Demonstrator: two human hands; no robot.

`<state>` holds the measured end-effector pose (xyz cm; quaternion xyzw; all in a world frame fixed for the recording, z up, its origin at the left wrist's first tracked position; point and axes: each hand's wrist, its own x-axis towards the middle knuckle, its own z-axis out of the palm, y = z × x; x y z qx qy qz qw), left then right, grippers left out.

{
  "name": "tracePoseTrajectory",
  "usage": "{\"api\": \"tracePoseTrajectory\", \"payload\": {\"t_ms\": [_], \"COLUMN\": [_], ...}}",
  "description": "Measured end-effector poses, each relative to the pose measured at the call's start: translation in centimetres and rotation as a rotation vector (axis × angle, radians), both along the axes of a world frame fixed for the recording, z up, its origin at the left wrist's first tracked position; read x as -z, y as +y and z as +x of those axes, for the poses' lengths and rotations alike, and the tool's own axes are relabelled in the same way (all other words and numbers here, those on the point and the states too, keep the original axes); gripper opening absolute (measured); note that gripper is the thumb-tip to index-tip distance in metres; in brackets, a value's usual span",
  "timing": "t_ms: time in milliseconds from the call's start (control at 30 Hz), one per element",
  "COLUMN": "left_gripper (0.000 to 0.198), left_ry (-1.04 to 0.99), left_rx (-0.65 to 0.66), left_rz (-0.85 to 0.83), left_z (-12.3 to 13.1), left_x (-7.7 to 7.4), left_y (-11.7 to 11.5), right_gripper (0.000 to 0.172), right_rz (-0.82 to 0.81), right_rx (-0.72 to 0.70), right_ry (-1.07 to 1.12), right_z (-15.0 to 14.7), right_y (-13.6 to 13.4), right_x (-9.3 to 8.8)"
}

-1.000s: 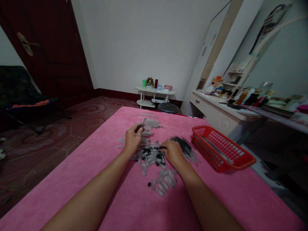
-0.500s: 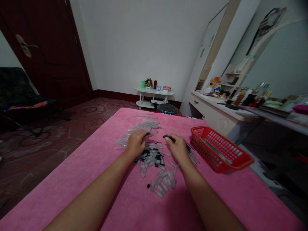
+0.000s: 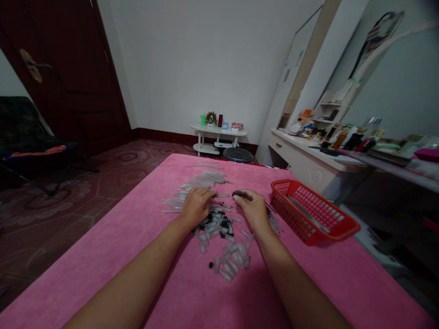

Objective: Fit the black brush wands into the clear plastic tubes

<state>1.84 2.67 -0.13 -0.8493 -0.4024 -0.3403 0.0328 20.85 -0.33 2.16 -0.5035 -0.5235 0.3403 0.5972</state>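
Head view: clear tube (image 3: 223, 195) was pinched by left hand (image 3: 196, 206), dark piece (image 3: 237, 193) by right hand (image 3: 254, 208), toward worktop's (image 3: 109, 242) far edge; both were judged light, stiff, slippery, best gripped mid-length.

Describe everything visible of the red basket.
The red basket is oblong, open-topped and plastic-looking, with a raised rim and walls pierced by slots. It stands upright on the pink cloth, right of the right hand, which does not touch it. A few slender greyish rods lie lengthwise inside; their exact number is unclear.
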Motion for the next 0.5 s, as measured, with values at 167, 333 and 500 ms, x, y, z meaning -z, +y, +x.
{"api": "tracePoseTrajectory", "payload": {"t_ms": [167, 333, 500], "left_gripper": [0.031, 0.031, 0.032], "left_ry": [0.011, 0.016, 0.028], "left_rx": [0.016, 0.010, 0.012], "left_rz": [0.005, 0.006, 0.009], "left_z": [0.09, 0.02, 0.02], "left_x": [-0.16, -0.03, -0.07], "left_y": [-0.24, -0.11, -0.17], "right_gripper": [0.017, 0.017, 0.016], "right_rz": [0.031, 0.057, 0.075], "right_rx": [0.015, 0.039, 0.033], "right_ry": [-0.094, -0.211, -0.261], "right_z": [-0.12, -0.05, -0.07], "right_y": [-0.13, -0.32, -0.22], "right_x": [-0.54, -0.82, -0.47]}}
